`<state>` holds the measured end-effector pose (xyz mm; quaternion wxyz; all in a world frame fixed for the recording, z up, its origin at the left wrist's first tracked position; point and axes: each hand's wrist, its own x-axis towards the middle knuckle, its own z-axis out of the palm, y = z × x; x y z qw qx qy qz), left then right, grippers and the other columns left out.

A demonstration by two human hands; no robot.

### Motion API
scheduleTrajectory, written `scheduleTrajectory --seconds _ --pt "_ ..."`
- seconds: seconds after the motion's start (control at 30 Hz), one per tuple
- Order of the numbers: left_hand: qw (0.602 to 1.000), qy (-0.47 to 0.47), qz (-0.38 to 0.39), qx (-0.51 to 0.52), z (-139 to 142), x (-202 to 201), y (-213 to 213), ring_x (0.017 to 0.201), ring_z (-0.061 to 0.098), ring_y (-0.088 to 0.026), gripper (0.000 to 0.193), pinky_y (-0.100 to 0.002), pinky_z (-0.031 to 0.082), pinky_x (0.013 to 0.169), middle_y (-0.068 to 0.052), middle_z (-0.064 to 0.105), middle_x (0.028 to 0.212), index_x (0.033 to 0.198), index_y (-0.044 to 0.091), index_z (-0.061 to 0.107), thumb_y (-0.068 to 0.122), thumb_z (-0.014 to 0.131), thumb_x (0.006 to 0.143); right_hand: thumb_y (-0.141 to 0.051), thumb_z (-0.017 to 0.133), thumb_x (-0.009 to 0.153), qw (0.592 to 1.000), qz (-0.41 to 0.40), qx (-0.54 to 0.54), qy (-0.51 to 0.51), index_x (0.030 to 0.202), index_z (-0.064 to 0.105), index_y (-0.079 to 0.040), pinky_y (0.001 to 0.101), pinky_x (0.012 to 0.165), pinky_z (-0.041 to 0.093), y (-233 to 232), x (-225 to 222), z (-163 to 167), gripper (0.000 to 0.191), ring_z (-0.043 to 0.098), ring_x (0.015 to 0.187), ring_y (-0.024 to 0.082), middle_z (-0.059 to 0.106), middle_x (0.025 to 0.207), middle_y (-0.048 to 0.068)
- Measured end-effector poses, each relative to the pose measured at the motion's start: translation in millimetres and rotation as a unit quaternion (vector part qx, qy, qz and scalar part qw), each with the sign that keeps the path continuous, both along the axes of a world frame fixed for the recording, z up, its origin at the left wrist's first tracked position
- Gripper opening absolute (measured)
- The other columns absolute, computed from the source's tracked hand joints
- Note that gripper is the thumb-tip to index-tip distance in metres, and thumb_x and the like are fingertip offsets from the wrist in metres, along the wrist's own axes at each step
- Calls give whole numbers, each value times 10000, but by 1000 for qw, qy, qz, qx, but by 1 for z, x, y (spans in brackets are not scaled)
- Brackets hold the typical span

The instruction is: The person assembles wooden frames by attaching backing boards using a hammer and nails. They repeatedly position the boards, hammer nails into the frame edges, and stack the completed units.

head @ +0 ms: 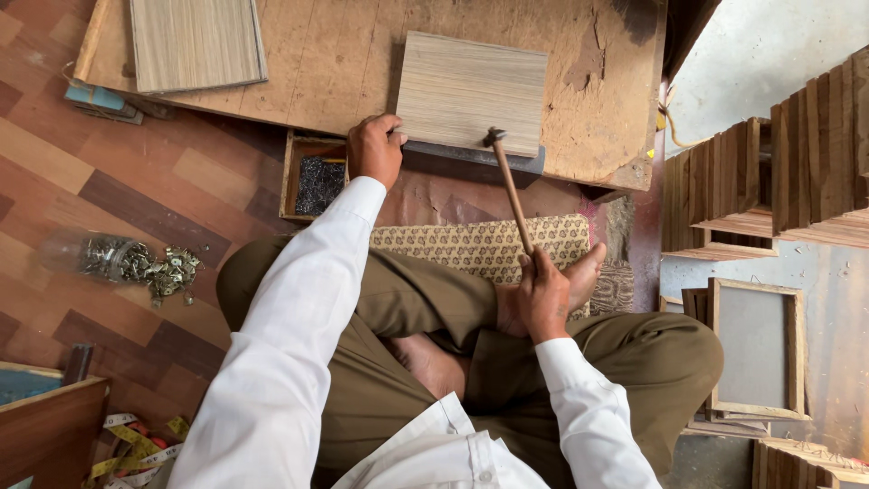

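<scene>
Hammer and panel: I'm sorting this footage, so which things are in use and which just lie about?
In use: hammer in right hand; wooden panel steadied by left hand; workboard.
Lying about: tray of nails, metal fittings, tape measure, wooden frames.

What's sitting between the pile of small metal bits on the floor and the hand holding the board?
In the head view, a small wooden tray of dark nails lies between the metal bits and the left hand steadying the board.
</scene>
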<state>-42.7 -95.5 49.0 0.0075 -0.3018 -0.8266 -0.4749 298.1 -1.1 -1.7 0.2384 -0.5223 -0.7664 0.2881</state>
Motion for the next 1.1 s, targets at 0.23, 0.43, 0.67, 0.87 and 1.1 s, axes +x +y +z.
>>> scheduleTrajectory --seconds 0.23,0.43,0.67,0.87,1.1 --pt "995 -95 4 42 -10 -7 4 855 770 -239 249 -353 613 779 -142 790 967 1025 20 767 5 825 784 -193 632 1010 992 117 45 13 1229 678 -19 461 691 553 -27 -12 33 284 717 828 415 721 934 257" --pt "997 -57 -15 53 -12 -1 7 842 774 -240 202 -354 619 769 -143 790 951 970 29 784 27 848 778 -207 636 1005 993 100 45 40 1220 684 -27 441 700 560 -27 -13 40 284 733 822 388 722 921 249" --pt "997 -34 -36 56 -5 23 20 826 775 -261 146 -356 611 769 -160 785 923 927 12 775 33 830 793 -199 631 1019 991 110 57 39 1233 682 -8 421 729 567 -25 -13 34 291 736 886 387 734 987 251" --pt "997 -27 -63 38 0 19 16 827 764 -298 116 -377 592 767 -162 780 907 911 9 772 56 817 814 -198 640 1017 990 118 67 43 1241 677 9 416 743 577 -25 -15 34 307 744 899 382 734 999 256" --pt "997 -37 -67 22 4 23 17 845 749 -300 82 -382 585 772 -158 765 914 885 3 756 40 799 826 -165 625 1011 991 120 49 34 1221 676 28 419 718 574 -25 -15 35 290 744 863 383 734 970 251"
